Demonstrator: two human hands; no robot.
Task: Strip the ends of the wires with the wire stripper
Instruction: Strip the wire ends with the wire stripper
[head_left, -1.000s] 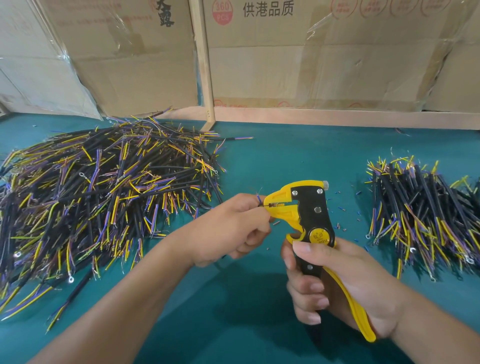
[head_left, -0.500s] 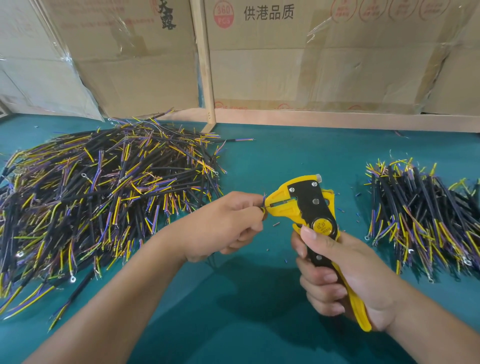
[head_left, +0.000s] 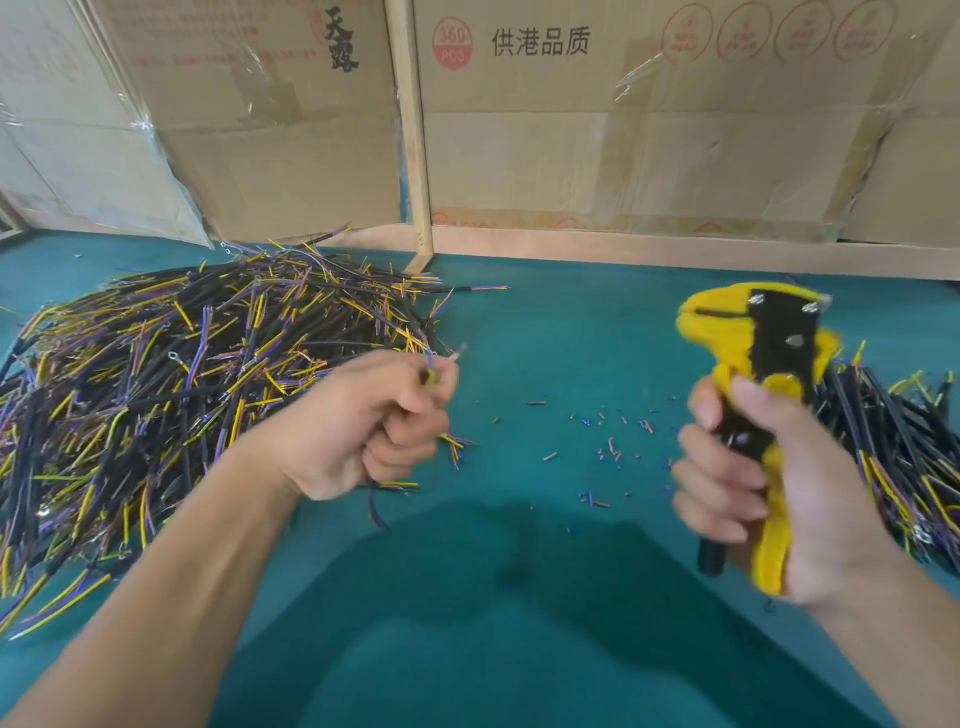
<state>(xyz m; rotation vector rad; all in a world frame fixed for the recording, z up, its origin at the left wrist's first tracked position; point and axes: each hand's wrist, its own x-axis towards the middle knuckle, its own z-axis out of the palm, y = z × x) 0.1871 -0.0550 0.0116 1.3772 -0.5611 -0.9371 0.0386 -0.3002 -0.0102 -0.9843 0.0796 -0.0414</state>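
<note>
Two hands apart: left hand (head_left: 363, 426) pinching wire (head_left: 436, 369), right hand (head_left: 753, 493) gripping wire stripper (head_left: 769, 353).

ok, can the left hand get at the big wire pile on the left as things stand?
Probably yes for reach: the left hand hovers at the right edge of the big wire pile, nothing between them. But its fingers already pinch a wire, so it isn't free to grab.

A teal mat (head_left: 519, 649) covers the work surface. Behind it stand taped cardboard boxes (head_left: 649, 130) printed with red stamps and black characters, a pale wooden post (head_left: 413, 130) rising between them and a wooden rail (head_left: 675, 254) running along their base.
</note>
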